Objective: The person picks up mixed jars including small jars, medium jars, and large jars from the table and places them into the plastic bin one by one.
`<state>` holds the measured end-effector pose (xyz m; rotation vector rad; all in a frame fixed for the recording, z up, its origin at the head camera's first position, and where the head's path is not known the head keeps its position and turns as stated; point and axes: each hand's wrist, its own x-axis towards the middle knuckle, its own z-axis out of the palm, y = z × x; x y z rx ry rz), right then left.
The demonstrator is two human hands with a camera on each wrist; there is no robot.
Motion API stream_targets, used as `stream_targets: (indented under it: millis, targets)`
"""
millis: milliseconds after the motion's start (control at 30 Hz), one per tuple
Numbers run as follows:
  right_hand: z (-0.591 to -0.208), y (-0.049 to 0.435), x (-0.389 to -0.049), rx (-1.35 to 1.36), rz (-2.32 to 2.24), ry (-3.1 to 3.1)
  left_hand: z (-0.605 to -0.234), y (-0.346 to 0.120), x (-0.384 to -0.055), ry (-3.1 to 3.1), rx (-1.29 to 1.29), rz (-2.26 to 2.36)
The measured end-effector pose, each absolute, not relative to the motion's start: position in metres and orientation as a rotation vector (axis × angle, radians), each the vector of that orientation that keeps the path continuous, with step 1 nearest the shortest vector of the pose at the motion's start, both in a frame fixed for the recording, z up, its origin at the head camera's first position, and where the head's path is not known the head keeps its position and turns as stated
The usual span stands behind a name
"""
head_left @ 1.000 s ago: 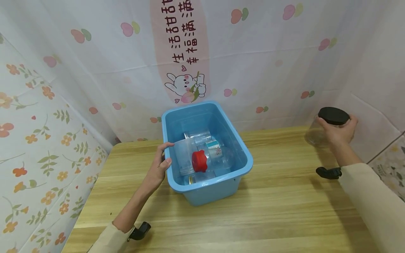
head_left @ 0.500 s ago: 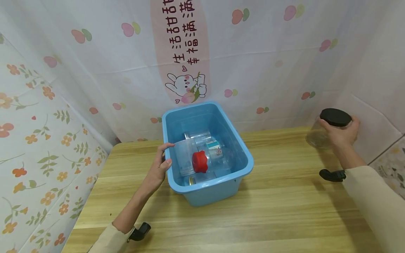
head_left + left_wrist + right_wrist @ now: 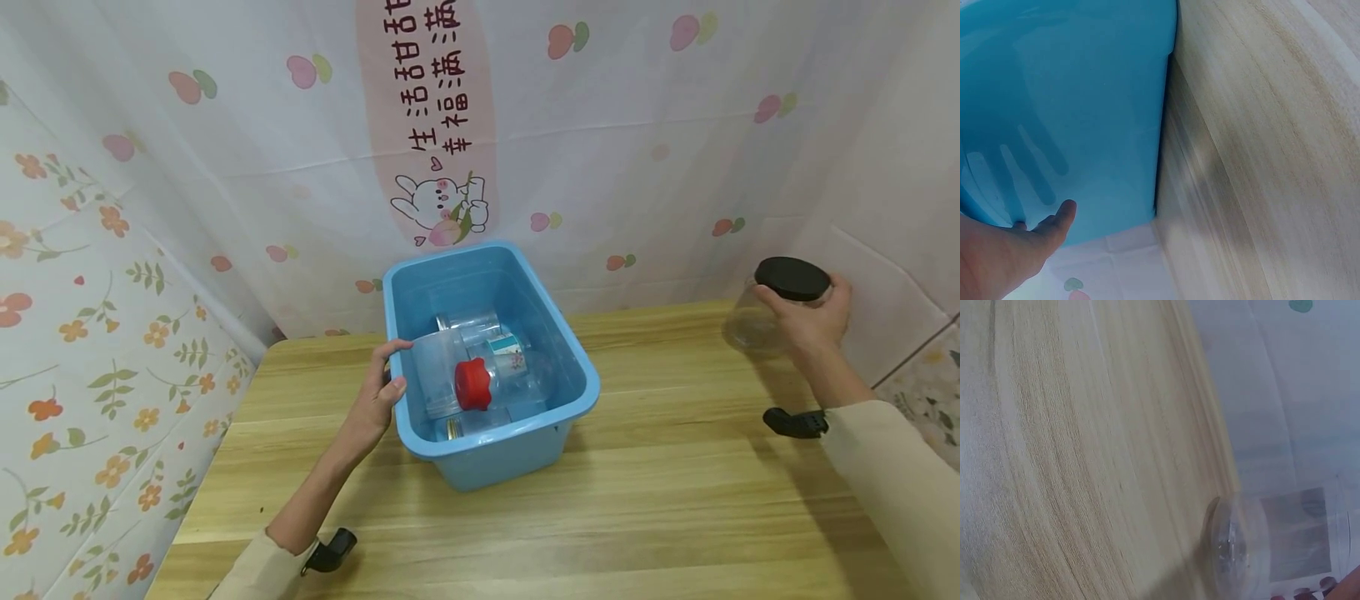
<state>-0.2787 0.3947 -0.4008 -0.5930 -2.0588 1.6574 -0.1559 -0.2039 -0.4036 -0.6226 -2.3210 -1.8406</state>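
Note:
My left hand holds the left rim of a blue plastic basin, thumb and index finger at the edge. In the left wrist view, dark finger shapes show on the basin wall near the hand. At the far right, my right hand grips a clear jar with a black lid from the side. Its round base is right at the tabletop by the back edge. The right wrist view shows the jar with a label; fingertips show at its side.
Inside the basin lie several clear jars, among them a red-capped jar, a frosted container and one with a gold rim. The wooden table meets a patterned cloth behind and at both sides.
The right forearm has shifted slightly right and down, while the right hand keeps its grip on the jar. The left hand and the basin look unmoved.

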Motion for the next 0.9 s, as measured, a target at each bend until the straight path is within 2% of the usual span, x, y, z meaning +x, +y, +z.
stream_targets:
  millis: [900]
  targets:
    - [-0.395,0.390,-0.263,-0.310,1.454,-2.356,-0.404,-0.204,-0.156,-2.312,-0.631,-1.849]
